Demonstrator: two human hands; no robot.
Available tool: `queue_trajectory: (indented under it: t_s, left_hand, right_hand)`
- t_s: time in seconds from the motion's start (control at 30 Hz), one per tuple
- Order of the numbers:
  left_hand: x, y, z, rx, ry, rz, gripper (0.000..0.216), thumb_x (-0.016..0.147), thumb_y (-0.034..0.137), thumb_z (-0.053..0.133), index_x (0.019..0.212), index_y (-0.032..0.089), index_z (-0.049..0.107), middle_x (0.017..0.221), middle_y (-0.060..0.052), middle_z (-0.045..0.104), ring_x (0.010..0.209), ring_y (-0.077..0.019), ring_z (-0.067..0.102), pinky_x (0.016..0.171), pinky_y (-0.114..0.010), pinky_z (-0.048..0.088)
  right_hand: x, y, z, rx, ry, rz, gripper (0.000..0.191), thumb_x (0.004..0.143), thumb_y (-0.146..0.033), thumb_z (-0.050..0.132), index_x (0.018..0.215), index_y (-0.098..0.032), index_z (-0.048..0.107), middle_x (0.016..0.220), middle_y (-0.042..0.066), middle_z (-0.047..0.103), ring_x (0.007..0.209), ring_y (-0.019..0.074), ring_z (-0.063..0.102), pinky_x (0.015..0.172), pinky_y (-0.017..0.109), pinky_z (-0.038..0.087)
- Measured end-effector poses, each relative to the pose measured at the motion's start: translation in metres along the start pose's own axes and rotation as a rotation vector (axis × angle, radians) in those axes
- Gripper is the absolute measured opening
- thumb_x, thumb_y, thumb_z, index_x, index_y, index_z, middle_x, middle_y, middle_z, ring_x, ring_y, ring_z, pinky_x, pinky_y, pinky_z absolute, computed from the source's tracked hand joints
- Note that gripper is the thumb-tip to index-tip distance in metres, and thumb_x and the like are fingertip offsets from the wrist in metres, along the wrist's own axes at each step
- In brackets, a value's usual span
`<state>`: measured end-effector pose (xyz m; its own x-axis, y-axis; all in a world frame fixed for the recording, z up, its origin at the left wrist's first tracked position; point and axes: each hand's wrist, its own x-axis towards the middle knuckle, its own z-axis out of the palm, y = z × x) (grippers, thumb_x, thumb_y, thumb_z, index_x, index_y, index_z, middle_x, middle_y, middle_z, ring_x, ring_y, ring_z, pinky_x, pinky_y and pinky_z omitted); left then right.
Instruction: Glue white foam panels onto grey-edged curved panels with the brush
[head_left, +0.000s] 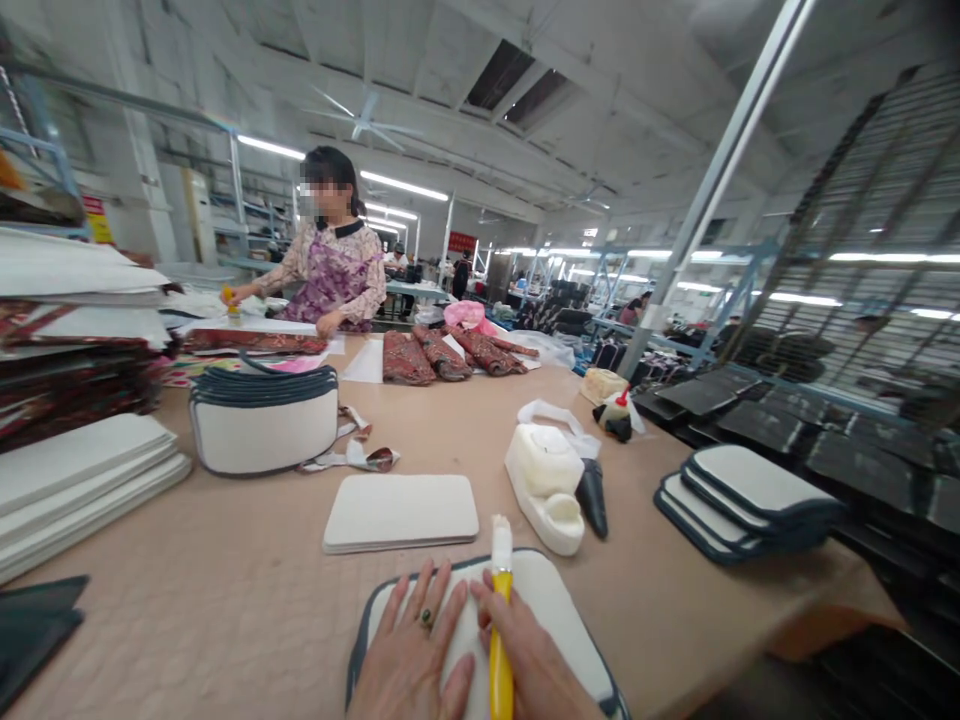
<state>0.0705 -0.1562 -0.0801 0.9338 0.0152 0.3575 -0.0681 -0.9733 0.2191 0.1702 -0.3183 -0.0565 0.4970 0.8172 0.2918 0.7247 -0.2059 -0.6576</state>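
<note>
My left hand [420,640] lies flat with its fingers spread on a white panel with a dark blue border [551,600] at the table's near edge. My right hand [529,645] grips a brush [501,625] by its yellow handle, and its white bristles point away from me past the panel's far edge. Part of the panel is hidden under both hands. Just beyond it lies a short stack of plain white panels [401,510]. To the right of that stack stands a white plastic container [544,480] with a small opening at its front.
Bordered panels are stacked at right [757,490] and stand in a curved bundle [266,430] at left. White boards [82,480] pile up along the left edge. Across the table [247,560] a co-worker [337,250] holds a yellow-handled tool near folded red patterned fabric [427,355].
</note>
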Motion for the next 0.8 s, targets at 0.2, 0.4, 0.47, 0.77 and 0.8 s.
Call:
queue_trajectory:
  t_s: [0.2,0.4,0.47,0.77,0.8]
  left_hand:
    - [0.000,-0.006,-0.005,-0.031,-0.093,-0.027,0.056,0.087,0.039,0.043,0.140,0.025,0.030,0.145,-0.009,0.025,0.131,-0.0337,0.025,0.105,-0.052,0.023]
    - [0.029,0.038,-0.065,-0.172,-0.315,-0.117,0.058,0.083,0.028,0.045,0.138,0.011,0.034,0.146,-0.014,0.021,0.134,-0.0327,0.016,0.107,-0.054,0.013]
    - [0.037,0.049,-0.074,-0.261,-0.309,-0.044,0.057,0.085,0.031,0.043,0.138,0.013,0.034,0.145,-0.012,0.026,0.134,-0.0289,0.018,0.109,-0.049,0.011]
    - [0.008,0.016,-0.060,-0.181,-0.303,-0.286,0.061,0.090,0.040,0.033,0.142,0.011,0.019,0.149,-0.010,0.010,0.136,-0.0247,0.005,0.110,-0.045,0.011]
    - [0.007,0.015,-0.057,-0.172,-0.304,-0.285,0.061,0.091,0.042,0.032,0.142,0.011,0.019,0.149,-0.010,0.008,0.136,-0.0243,0.004,0.111,-0.045,0.010]
  right_hand:
    - [0.006,0.027,-0.026,0.092,0.241,0.199,0.033,0.083,-0.035,0.044,0.111,-0.024,0.058,0.101,0.008,0.064,0.101,0.0227,0.059,0.086,0.033,0.048]
    - [0.001,0.038,-0.024,0.289,0.303,0.275,0.031,0.084,-0.042,0.043,0.103,-0.024,0.059,0.107,0.006,0.065,0.111,0.0222,0.055,0.093,0.033,0.044]
    - [-0.003,0.040,-0.020,0.299,0.323,0.274,0.031,0.082,-0.042,0.046,0.106,-0.025,0.058,0.115,0.007,0.062,0.116,0.0219,0.051,0.097,0.033,0.041]
    - [-0.005,0.039,-0.024,0.138,0.315,0.299,0.025,0.081,-0.042,0.045,0.091,-0.024,0.058,0.119,0.010,0.061,0.120,0.0248,0.048,0.102,0.041,0.034]
    - [-0.005,0.036,-0.027,0.099,0.283,0.314,0.023,0.081,-0.041,0.044,0.090,-0.024,0.057,0.120,0.009,0.060,0.121,0.0242,0.047,0.103,0.041,0.033]
